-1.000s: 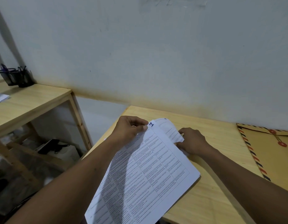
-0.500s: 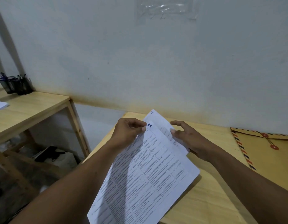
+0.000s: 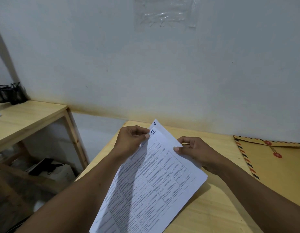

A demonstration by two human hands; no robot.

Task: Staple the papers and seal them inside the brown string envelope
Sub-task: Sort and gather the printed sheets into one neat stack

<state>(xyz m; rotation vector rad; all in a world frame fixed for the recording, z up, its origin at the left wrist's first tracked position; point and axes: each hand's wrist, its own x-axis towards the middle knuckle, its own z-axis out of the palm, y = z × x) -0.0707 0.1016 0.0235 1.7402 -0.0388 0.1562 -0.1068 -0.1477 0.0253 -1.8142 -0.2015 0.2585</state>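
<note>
The step in hand looks like sorting and squaring the papers point(image 3: 162, 190) before any staple goes in. The two hands are apart, each clamped on the stack. The left hand point(image 3: 132, 140) pinches the top corner of the front sheet point(image 3: 145, 165) between thumb and forefinger, right beside a handwritten blue numeral. The right hand point(image 3: 194, 152) grips the stack's right edge, thumb laid on the printed face. Between the hands, a rear sheet point(image 3: 161, 128) pokes up past the front one, so the corners are not yet flush. The stack tilts up off the bench point(image 3: 213, 207), its near end running out of view below the forearms.

The brown string envelope point(image 3: 277, 169) lies flat on the bench to the right of the right hand, well apart from it. Its flap is down, and whether the string is wound round the red buttons cannot be told.

Next, by my reading, the sheets need tapping or sliding until the top corners meet, then one hand must hold that corner firm while the other fetches a stapler. None shows anywhere near the hands. Far to the left of the left hand, dark pen holders point(image 3: 11, 94) stand on another bench.
</note>
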